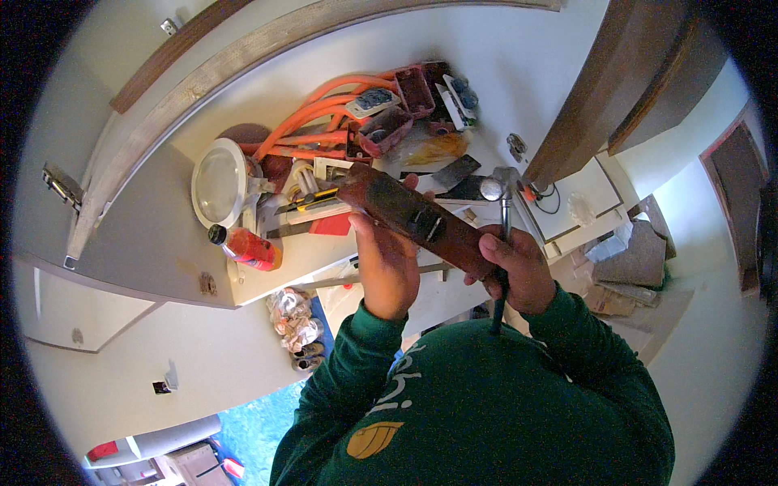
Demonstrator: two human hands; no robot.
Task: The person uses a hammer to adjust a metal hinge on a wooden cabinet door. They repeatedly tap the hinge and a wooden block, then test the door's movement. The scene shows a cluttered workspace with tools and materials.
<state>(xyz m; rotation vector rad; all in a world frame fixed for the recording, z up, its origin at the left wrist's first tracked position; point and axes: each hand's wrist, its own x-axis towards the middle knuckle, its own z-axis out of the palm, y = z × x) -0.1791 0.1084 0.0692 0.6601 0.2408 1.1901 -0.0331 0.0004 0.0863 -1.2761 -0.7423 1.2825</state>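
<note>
A reddish-brown wooden hand plane is held up at a slant in front of my chest, a dark slot showing near its middle. My left hand supports its far left part, fingers wrapped round it and fingertips showing beyond the far edge. At the near right end, my right hand grips the plane together with a hammer. The hammer stands head up, its rounded metal face toward the left and its dark grip pointing down toward my shirt.
Behind the plane, a cluttered white surface carries orange hose, maroon boxes, a yellow-and-black utility knife and a red bottle. Brown boards rise at the right. Crumpled wrapping and shoes lie lower left.
</note>
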